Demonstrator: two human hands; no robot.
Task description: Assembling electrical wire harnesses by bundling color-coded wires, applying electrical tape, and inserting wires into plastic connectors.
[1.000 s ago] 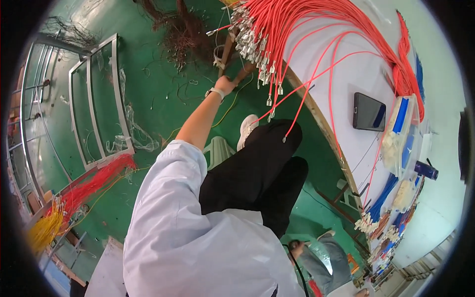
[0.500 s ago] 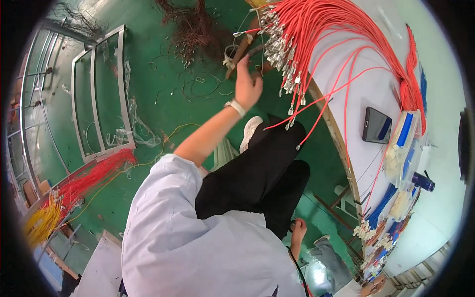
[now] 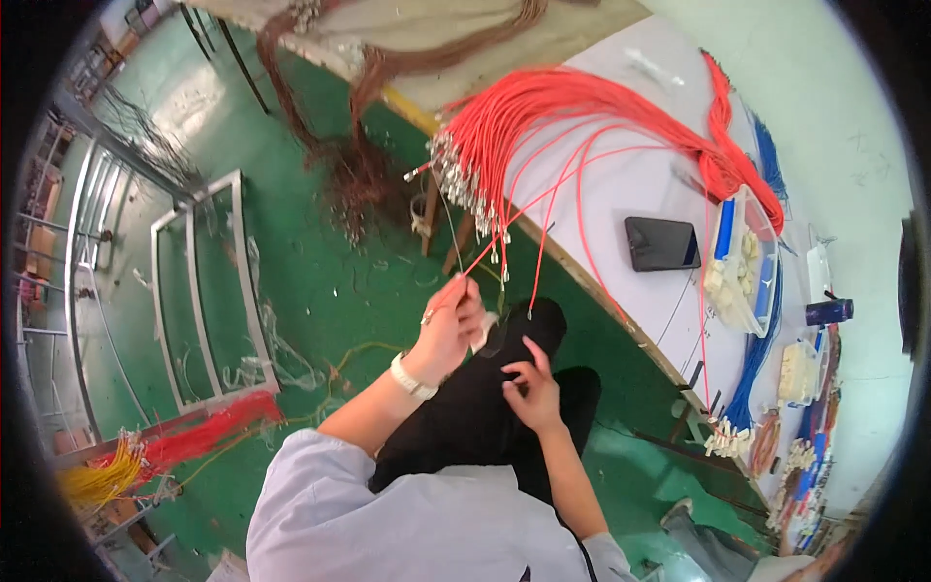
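Observation:
My left hand (image 3: pixel 449 328), with a white band at the wrist, is closed in a pinch over my lap. Between its fingertips is a red wire (image 3: pixel 493 242), whose terminal end pokes out on the hand's left. That wire slants up to the right across the large bundle of red wires (image 3: pixel 572 97) on the table. Metal terminals (image 3: pixel 456 170) crowd the bundle's ends, which hang over the table edge. Holding nothing, my right hand (image 3: pixel 535 390) hovers above my thigh with its fingers apart. Just above it dangles the tip of another red wire (image 3: pixel 539 276).
On the white tabletop (image 3: pixel 640 291) lie a black phone (image 3: pixel 662 243) and a clear bin of pale connectors (image 3: pixel 742 262). Blue wires (image 3: pixel 754 373) lie nearer me. Brown wires (image 3: pixel 364 184) droop off the far table side. A metal frame (image 3: pixel 199 291) stands at left.
My left hand has come back from beside the hanging terminals towards my lap and now pinches a red wire. My right hand has risen from beside my hip. The view has shifted.

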